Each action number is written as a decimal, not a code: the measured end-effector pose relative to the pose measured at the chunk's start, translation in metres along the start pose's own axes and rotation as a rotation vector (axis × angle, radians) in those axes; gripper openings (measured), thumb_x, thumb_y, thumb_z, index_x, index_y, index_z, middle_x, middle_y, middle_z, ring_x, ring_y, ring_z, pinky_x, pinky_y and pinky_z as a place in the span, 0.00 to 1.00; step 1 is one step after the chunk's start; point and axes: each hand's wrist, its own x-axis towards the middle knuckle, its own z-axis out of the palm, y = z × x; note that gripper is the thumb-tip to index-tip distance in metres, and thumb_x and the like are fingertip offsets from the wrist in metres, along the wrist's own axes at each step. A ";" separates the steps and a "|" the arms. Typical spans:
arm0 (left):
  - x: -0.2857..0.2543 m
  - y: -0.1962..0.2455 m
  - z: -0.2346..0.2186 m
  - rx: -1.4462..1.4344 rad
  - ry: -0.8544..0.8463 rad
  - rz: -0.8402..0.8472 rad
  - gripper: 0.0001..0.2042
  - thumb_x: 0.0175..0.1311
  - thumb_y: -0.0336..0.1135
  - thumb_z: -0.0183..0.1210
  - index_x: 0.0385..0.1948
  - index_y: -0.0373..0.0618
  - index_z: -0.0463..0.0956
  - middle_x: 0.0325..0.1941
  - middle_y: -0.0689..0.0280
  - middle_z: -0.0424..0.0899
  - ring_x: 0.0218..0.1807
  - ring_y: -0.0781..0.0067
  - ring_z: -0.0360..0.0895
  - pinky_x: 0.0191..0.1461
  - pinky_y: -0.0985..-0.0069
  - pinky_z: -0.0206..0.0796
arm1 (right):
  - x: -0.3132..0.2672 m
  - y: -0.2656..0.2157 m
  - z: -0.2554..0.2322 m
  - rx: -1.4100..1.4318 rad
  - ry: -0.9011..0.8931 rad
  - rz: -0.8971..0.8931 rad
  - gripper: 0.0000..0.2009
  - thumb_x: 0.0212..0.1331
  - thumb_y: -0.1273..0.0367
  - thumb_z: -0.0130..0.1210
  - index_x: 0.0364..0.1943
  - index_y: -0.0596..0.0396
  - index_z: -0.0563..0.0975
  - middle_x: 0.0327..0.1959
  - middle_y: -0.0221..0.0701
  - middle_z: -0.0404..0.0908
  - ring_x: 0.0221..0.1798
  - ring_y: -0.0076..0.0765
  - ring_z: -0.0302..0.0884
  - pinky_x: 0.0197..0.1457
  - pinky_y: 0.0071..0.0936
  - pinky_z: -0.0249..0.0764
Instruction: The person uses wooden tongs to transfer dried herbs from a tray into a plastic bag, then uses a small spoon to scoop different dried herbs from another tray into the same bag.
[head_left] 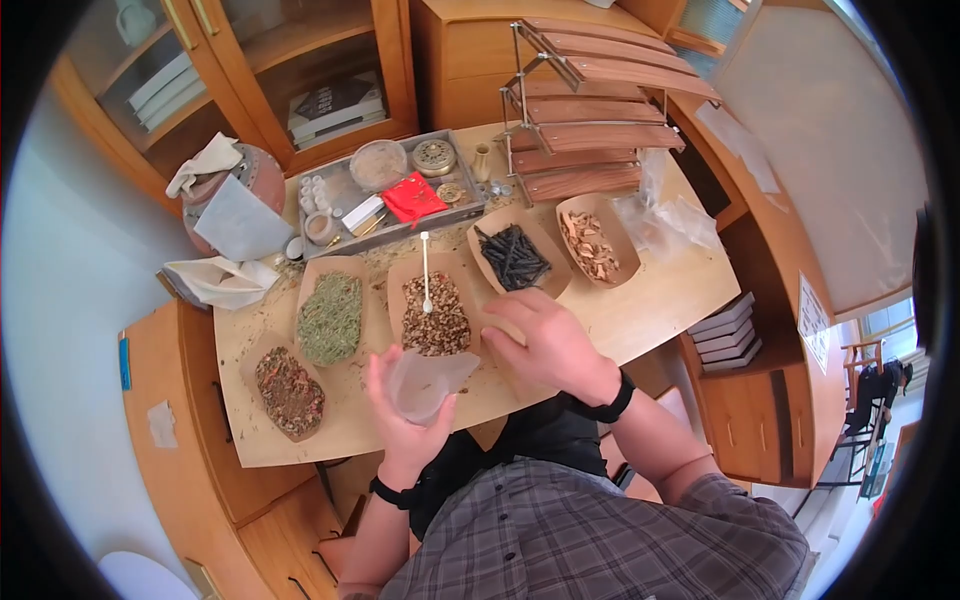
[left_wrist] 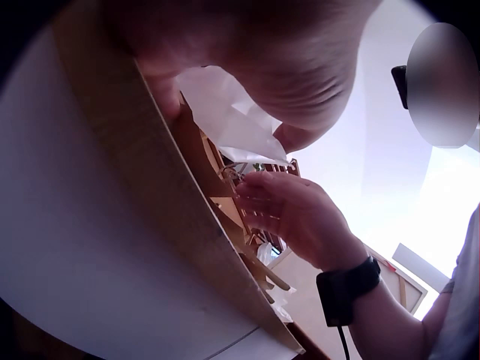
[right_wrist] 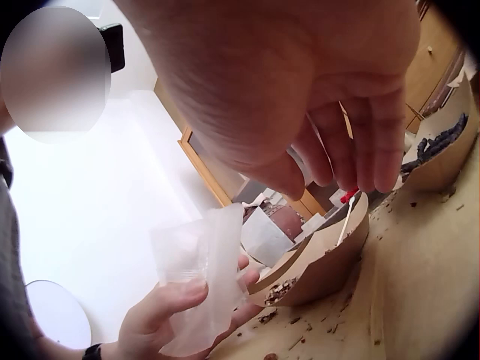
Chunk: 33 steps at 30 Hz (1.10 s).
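My left hand [head_left: 408, 438] holds a small translucent bag [head_left: 425, 382] by its sides, fingers behind and thumb in front, at the table's near edge. In the right wrist view the bag [right_wrist: 196, 277] stands upright in that hand, with its frosted side showing. My right hand [head_left: 550, 345] is just right of the bag, fingers extended and slightly bent, with nothing in them. Beyond both hands sits a brown paper tray [head_left: 465, 272] of chopped brown pieces [head_left: 435, 325], and a white spoon [head_left: 426, 275] lies in it.
Other paper trays hold green herbs [head_left: 330, 315], a dark red-brown mix [head_left: 290, 390], black sticks [head_left: 513, 258] and wood chips [head_left: 590, 247]. Behind them are a grey tray [head_left: 345, 240] of small tools and a folding wooden rack [head_left: 590, 110]. Crumbs are scattered across the table [head_left: 640, 325].
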 end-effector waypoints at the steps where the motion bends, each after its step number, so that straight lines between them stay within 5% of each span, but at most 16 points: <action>1: -0.004 -0.002 0.000 0.017 -0.014 0.026 0.59 0.61 0.28 0.79 0.88 0.38 0.41 0.83 0.44 0.62 0.82 0.47 0.69 0.83 0.52 0.65 | 0.004 0.001 0.000 -0.015 0.026 -0.012 0.10 0.67 0.68 0.70 0.49 0.55 0.87 0.49 0.39 0.89 0.50 0.53 0.88 0.55 0.46 0.86; 5: -0.019 -0.004 -0.002 -0.033 -0.028 -0.032 0.60 0.59 0.26 0.78 0.89 0.41 0.40 0.84 0.47 0.62 0.84 0.49 0.66 0.85 0.52 0.62 | 0.025 0.009 0.014 0.009 -0.022 -0.035 0.10 0.67 0.69 0.69 0.49 0.55 0.86 0.49 0.38 0.89 0.52 0.52 0.86 0.57 0.45 0.85; 7: -0.017 0.000 -0.001 0.102 -0.091 0.072 0.59 0.59 0.27 0.79 0.88 0.41 0.42 0.84 0.47 0.64 0.83 0.50 0.67 0.84 0.53 0.63 | 0.056 0.021 0.033 -0.110 -0.059 -0.132 0.10 0.67 0.70 0.68 0.50 0.55 0.86 0.49 0.37 0.88 0.56 0.52 0.84 0.61 0.44 0.84; 11: -0.015 0.002 -0.002 0.058 -0.077 0.036 0.59 0.58 0.29 0.80 0.88 0.40 0.44 0.83 0.47 0.65 0.83 0.51 0.67 0.84 0.53 0.63 | 0.093 0.037 0.063 -0.310 -0.112 -0.302 0.14 0.60 0.76 0.64 0.51 0.55 0.87 0.59 0.40 0.86 0.67 0.53 0.80 0.68 0.42 0.81; 12: -0.015 0.003 -0.002 0.062 -0.083 0.034 0.59 0.58 0.29 0.81 0.88 0.40 0.44 0.83 0.47 0.65 0.82 0.51 0.68 0.84 0.53 0.64 | 0.101 0.038 0.069 -0.302 -0.136 -0.302 0.21 0.56 0.79 0.63 0.56 0.56 0.86 0.66 0.42 0.85 0.70 0.56 0.78 0.77 0.45 0.76; 15: -0.015 0.001 -0.002 0.065 -0.074 0.038 0.59 0.59 0.31 0.81 0.88 0.40 0.45 0.83 0.47 0.66 0.81 0.51 0.70 0.83 0.54 0.65 | 0.115 0.043 0.077 -0.403 -0.166 -0.330 0.16 0.58 0.76 0.63 0.52 0.56 0.87 0.67 0.43 0.83 0.75 0.54 0.75 0.78 0.45 0.74; 23: -0.014 0.004 -0.001 0.020 -0.053 0.010 0.58 0.61 0.34 0.82 0.86 0.35 0.46 0.82 0.45 0.68 0.81 0.49 0.71 0.82 0.53 0.66 | 0.099 0.040 0.054 -0.380 -0.308 -0.207 0.12 0.61 0.73 0.65 0.49 0.55 0.88 0.52 0.38 0.90 0.64 0.49 0.83 0.73 0.46 0.78; 26: -0.014 0.002 -0.001 0.032 -0.075 0.017 0.60 0.60 0.32 0.82 0.88 0.39 0.43 0.83 0.47 0.65 0.81 0.51 0.71 0.81 0.54 0.68 | 0.074 0.043 0.032 -0.210 -0.005 -0.260 0.10 0.63 0.70 0.69 0.47 0.57 0.88 0.52 0.39 0.89 0.61 0.51 0.83 0.68 0.45 0.80; 33: -0.016 -0.001 -0.003 0.020 -0.110 0.040 0.59 0.61 0.31 0.82 0.87 0.39 0.42 0.84 0.47 0.64 0.81 0.52 0.70 0.81 0.55 0.69 | -0.004 0.064 -0.013 -0.261 0.046 0.076 0.09 0.63 0.72 0.71 0.46 0.58 0.89 0.49 0.37 0.91 0.58 0.53 0.83 0.63 0.45 0.82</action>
